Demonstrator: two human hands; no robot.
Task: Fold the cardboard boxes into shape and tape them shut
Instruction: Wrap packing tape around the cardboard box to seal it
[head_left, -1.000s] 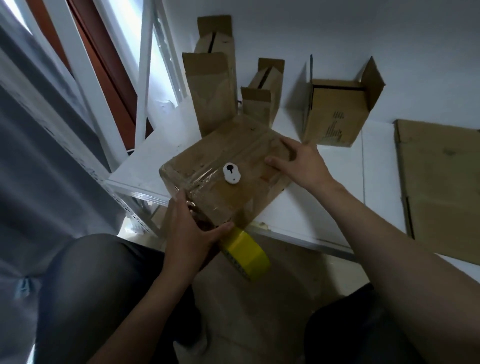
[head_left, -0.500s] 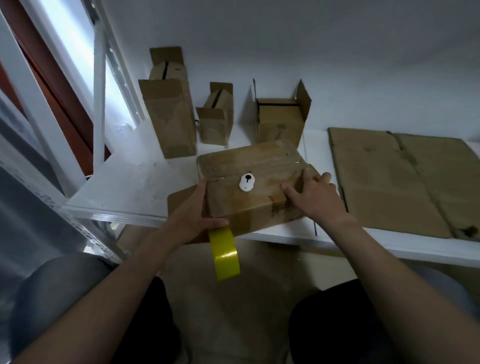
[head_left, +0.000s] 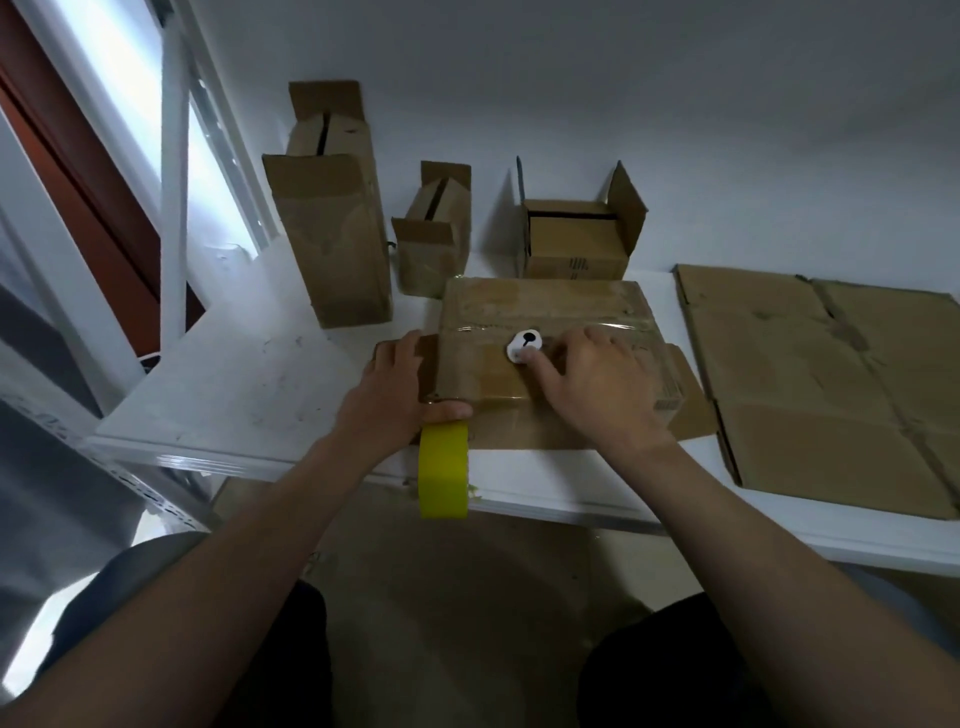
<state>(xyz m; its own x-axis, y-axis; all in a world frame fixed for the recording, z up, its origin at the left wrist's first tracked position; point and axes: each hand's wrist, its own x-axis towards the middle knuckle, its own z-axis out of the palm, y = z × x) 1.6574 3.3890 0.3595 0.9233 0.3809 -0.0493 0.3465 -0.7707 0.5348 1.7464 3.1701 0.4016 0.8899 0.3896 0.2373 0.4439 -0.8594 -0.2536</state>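
Head: four boxes (head_left: 545, 312), one tape roll (head_left: 444, 470).

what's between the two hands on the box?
In the head view, only the taped top of the box and a small white disc, which a fingertip of the right hand touches. The left hand grips the box's left edge.

Box (head_left: 545, 317) flat on white table (head_left: 234, 395), near front edge, shiny clear tape across top. Left hand (head_left: 395, 384) grips box's left end: fingers over side flap, thumb along front edge. Yellow tape roll (head_left: 444, 470) edge-on just under thumb, hanging past table edge; how held, cannot tell. Right hand (head_left: 597, 379) spread on box top, fingertip touching white disc (head_left: 524, 344). Behind, 3 upright, flaps open: tall box (head_left: 337, 249), small box (head_left: 434, 244), wide box (head_left: 574, 249). Flat cardboard (head_left: 831, 395) right of box.
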